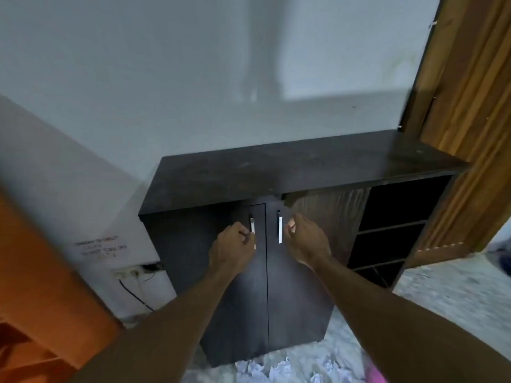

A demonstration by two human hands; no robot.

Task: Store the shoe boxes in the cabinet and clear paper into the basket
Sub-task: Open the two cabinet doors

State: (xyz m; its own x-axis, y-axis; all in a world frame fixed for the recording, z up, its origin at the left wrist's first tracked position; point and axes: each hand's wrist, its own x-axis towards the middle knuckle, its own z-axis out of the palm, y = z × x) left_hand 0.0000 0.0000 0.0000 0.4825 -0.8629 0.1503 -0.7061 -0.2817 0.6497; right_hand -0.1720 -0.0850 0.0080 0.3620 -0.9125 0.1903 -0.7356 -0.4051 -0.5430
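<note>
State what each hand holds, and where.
Left hand grips the left door handle near its middle. Right hand is curled beside the right door handle; contact unclear.

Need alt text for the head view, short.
Both hands reach for the metal handles of a dark cabinet's two closed doors: the left hand grips the left handle, while the right hand is curled beside the right handle. Open shelves sit to the right; crumpled paper lies on the floor below.

left grip [233, 246]: bare, no glove | right grip [305, 240]: bare | forearms: unsleeved
</note>
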